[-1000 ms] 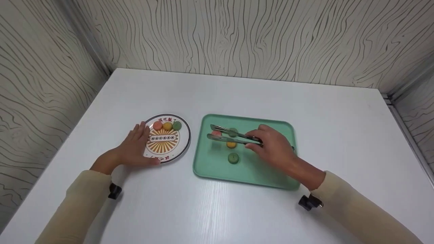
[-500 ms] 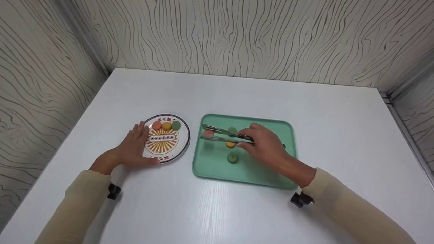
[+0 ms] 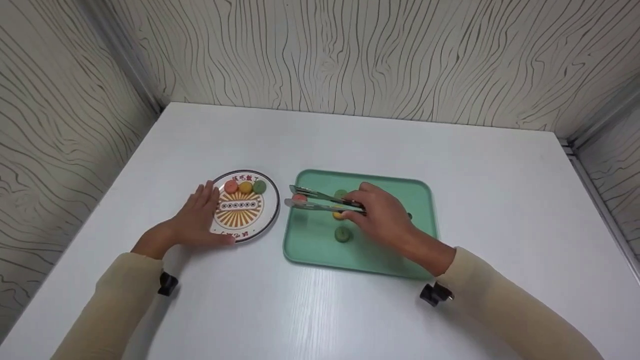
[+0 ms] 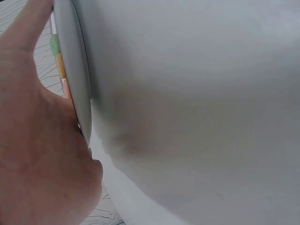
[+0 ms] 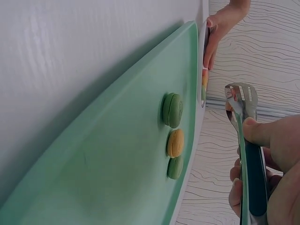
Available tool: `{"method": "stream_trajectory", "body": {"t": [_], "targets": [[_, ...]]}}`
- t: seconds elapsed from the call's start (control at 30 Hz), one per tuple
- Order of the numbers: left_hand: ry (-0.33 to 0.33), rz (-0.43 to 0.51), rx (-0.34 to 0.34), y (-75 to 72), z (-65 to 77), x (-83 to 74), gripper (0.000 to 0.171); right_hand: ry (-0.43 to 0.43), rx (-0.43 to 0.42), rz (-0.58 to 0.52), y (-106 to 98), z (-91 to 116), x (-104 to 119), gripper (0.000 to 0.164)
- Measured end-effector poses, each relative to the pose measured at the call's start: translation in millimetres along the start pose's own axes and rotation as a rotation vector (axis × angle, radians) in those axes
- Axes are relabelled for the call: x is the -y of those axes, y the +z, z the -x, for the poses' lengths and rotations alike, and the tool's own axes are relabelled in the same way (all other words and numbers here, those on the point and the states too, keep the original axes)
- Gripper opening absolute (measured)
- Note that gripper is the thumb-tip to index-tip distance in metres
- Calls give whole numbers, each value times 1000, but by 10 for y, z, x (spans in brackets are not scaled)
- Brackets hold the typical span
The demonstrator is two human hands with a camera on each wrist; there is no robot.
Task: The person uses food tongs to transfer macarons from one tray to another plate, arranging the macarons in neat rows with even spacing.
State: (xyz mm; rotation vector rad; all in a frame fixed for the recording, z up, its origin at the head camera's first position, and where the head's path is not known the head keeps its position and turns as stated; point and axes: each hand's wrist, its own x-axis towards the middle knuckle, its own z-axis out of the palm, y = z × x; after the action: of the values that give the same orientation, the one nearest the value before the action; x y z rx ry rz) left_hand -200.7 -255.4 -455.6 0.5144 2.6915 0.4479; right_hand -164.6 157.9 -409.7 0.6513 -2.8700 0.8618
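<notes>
My right hand [image 3: 385,215] grips a pair of metal tongs [image 3: 322,207] by the handles, thumb on one arm in the right wrist view. Between the tongs' tips sits a pink macaron [image 3: 299,198], raised over the left edge of the green tray [image 3: 310,247]. Two green macarons [image 3: 342,234] and a yellow macaron [image 5: 176,143] lie on that tray. My left hand [image 3: 196,220] rests at the left rim of a patterned white plate [image 3: 272,207], fingers extended and thumb spread along the near edge. Along the plate's far side, pink, yellow [image 3: 245,187] and green macarons form a row.
Plate and tray stand side by side on a white table [image 3: 310,310], with a narrow gap between them. Wood-grain panels [image 3: 325,55] rise behind the table and at both sides. A small black device [image 3: 436,294] is worn on each wrist.
My right hand has moved left with the tongs, bringing the pink macaron from above the tray's inner area to its left edge. My left hand has stayed at the plate.
</notes>
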Motion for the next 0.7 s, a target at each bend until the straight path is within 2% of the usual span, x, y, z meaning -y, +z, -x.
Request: {"method": "stream_trajectory", "body": {"t": [0.43,0.7], "targets": [[-6,24,12,-17,21,-25,133,-6,22,6,37,-84,116,27],[19,-5,2,-5,14,-7,132,-17,32,7,65,-130,172,29]]}}
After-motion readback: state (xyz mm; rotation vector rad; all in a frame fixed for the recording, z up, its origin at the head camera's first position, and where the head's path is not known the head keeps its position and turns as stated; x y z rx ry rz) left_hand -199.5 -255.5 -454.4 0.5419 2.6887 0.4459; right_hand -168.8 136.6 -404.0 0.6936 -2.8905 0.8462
